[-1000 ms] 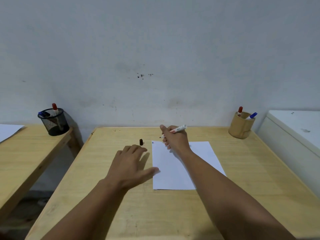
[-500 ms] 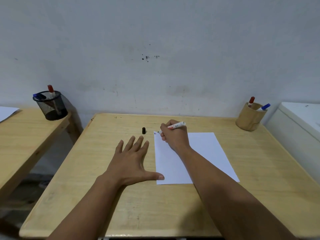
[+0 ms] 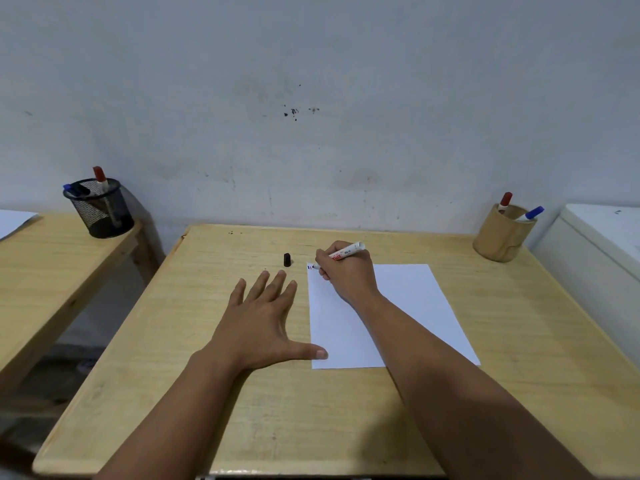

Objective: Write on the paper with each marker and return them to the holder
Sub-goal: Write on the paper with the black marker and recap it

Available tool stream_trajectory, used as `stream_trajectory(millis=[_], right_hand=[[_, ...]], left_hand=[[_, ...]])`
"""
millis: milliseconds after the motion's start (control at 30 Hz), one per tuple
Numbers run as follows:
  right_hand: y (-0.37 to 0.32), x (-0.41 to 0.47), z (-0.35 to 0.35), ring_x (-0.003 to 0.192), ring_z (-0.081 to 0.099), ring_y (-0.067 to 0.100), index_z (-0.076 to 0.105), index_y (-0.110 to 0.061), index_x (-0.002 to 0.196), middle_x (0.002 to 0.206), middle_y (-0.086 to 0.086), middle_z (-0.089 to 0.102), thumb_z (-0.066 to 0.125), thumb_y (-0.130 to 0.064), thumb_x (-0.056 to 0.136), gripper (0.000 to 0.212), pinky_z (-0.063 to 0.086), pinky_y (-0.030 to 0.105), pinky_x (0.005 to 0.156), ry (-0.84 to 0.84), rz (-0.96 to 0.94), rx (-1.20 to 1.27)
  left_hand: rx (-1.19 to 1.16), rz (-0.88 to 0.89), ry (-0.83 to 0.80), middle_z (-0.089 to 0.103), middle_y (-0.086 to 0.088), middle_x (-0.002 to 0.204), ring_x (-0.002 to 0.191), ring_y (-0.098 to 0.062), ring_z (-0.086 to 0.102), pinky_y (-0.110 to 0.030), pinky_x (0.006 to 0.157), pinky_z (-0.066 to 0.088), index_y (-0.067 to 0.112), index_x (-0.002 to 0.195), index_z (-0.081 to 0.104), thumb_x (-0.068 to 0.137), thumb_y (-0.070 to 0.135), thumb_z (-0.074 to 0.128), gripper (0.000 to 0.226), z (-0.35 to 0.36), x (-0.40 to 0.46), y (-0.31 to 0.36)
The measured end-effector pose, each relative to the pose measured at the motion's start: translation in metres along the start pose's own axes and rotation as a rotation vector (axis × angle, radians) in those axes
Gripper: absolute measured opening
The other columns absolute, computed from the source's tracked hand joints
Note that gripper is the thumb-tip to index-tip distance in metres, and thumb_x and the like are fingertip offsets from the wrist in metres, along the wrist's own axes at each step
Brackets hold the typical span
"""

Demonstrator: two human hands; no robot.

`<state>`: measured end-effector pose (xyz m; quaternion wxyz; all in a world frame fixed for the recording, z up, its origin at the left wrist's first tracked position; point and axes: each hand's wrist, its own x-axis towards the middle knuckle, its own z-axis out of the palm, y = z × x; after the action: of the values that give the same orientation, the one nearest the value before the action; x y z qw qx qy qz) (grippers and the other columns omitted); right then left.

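Left hand (image 3: 258, 327) has flattened, fingers spread, thumb pinning paper (image 3: 408, 306). Right hand (image 3: 346, 271) pinches light, rigid marker (image 3: 346, 252) near tip, paper's far-left corner.

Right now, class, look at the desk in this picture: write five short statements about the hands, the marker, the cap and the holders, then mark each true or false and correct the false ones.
1. The right hand holds a marker with its tip at the paper's far left corner. True.
2. The left hand grips the black cap. False: it lies flat and open on the table, and the cap stands apart beyond the fingertips.
3. The wooden holder holds a red-capped and a blue-capped marker. True.
4. The paper is covered with writing. False: only small marks show at that corner.
5. The black mesh holder stands on the same table as the paper. False: it is on the neighbouring table to the left.
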<state>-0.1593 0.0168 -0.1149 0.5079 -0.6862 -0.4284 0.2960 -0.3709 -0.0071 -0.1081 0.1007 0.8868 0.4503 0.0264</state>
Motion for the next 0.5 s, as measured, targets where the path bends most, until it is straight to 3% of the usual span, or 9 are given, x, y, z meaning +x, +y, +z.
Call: stream_trajectory(millis=[167,300,400,467,500], right_hand=[[-0.001,0.0,0.0008,0.074,0.077,0.033,0.069,-0.021,0.067,0.067,0.003,0.077,0.071,-0.043,0.079,0.025,0.063,0.05,0.071,-0.004,0.002,-0.034],[-0.0008,0.0013,0.0012,0.065,0.073,0.029,0.066,-0.017,0.067,0.067,0.005,0.077,0.069,-0.038,0.078,0.024,0.056,0.042,0.063,-0.004,0.006,-0.039],[-0.0014,0.003,0.0001,0.063,0.073,0.029,0.067,-0.016,0.064,0.067,0.006,0.078,0.073,-0.034,0.08,0.025,0.059,0.043,0.064,-0.005,0.021,0.037],[-0.0031,0.0044,-0.0012,0.06,0.069,0.022,0.065,-0.019,0.061,0.065,0.005,0.075,0.08,-0.028,0.088,0.033,0.056,0.034,0.06,-0.007,0.064,0.206],[-0.0063,0.0057,-0.0028,0.059,0.066,0.021,0.064,-0.017,0.063,0.063,0.006,0.072,0.083,-0.025,0.091,0.035,0.053,0.031,0.058,-0.012,0.087,0.299]], left_hand=[[-0.004,-0.002,0.007,-0.008,0.009,0.172,0.158,-0.014,-0.016,-0.053,0.127,-0.007,0.031,0.165,0.011,0.051,0.109,0.037,0.14,0.0003,-0.0007,-0.001],[-0.009,0.001,0.017,-0.008,0.009,0.172,0.158,-0.014,-0.016,-0.053,0.127,-0.008,0.032,0.165,0.01,0.051,0.11,0.036,0.141,-0.0006,0.0001,-0.0007],[-0.02,0.009,0.004,-0.005,0.009,0.173,0.159,-0.013,-0.013,-0.052,0.127,-0.007,0.032,0.165,0.013,0.049,0.111,0.033,0.142,-0.0038,-0.0024,0.0016],[-0.085,-0.012,0.052,0.013,0.011,0.172,0.159,-0.014,0.004,-0.05,0.127,0.004,0.034,0.162,0.023,0.056,0.108,0.035,0.129,-0.0081,-0.0022,0.0038],[-0.148,-0.048,0.13,0.028,0.013,0.167,0.155,-0.015,0.021,-0.048,0.124,0.017,0.036,0.158,0.032,0.065,0.103,0.037,0.115,-0.0097,0.0019,0.0041]])
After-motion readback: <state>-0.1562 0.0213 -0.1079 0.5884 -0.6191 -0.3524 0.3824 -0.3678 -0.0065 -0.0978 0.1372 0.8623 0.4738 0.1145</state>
